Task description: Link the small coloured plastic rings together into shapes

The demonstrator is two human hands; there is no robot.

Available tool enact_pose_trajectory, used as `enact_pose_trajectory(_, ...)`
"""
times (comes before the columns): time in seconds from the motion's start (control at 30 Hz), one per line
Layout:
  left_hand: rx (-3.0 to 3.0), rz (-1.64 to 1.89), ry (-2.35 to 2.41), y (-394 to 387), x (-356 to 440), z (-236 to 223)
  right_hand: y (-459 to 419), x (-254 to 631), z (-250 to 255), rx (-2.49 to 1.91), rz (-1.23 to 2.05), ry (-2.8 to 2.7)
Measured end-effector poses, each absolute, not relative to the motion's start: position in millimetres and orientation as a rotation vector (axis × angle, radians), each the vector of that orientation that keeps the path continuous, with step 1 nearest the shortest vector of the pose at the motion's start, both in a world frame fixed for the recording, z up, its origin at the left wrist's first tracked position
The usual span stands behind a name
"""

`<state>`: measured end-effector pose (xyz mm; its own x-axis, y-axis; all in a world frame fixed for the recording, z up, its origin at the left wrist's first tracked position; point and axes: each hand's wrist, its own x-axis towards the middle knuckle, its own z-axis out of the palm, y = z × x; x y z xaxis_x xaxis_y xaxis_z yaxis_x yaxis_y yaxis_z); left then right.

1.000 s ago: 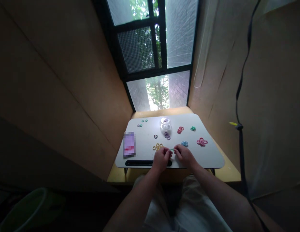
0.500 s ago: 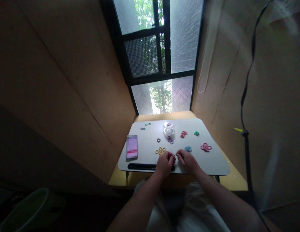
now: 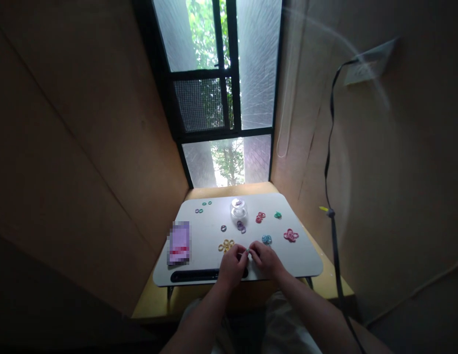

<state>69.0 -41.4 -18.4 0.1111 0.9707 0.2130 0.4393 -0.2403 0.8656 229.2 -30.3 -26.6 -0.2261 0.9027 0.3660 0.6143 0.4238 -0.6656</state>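
Note:
Over the near edge of the white table (image 3: 199,250), my left hand (image 3: 233,265) and my right hand (image 3: 266,259) meet fingertip to fingertip. Both are closed in a pinch on a small green hair tie (image 3: 248,250), mostly hidden by the fingers. Yellow hair ties (image 3: 226,245) lie just beyond my left hand, and a blue cluster (image 3: 266,239) beyond my right. Farther right are pink hair ties (image 3: 291,235). Red ones (image 3: 260,217), a green bunch (image 3: 278,215) and purple ones (image 3: 241,226) lie farther back.
A clear round jar (image 3: 238,210) stands toward the back. On the left lies a purple packet (image 3: 179,243), blurred out. Green and purple rings (image 3: 200,211) sit at the back left. A black slot (image 3: 194,275) runs along the front edge. A dark cord (image 3: 330,211) hangs at right.
The camera view has shifted, so the table sits lower and farther left. Both hands stay together at the green hair tie, which shows less between the fingers.

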Motion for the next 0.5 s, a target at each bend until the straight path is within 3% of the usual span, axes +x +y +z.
enact_pose_trajectory(0.5,1.744,1.101,1.412,-40.4,68.6,-21.1,-36.6,226.4,-25.8,-1.31,0.406,-1.988)
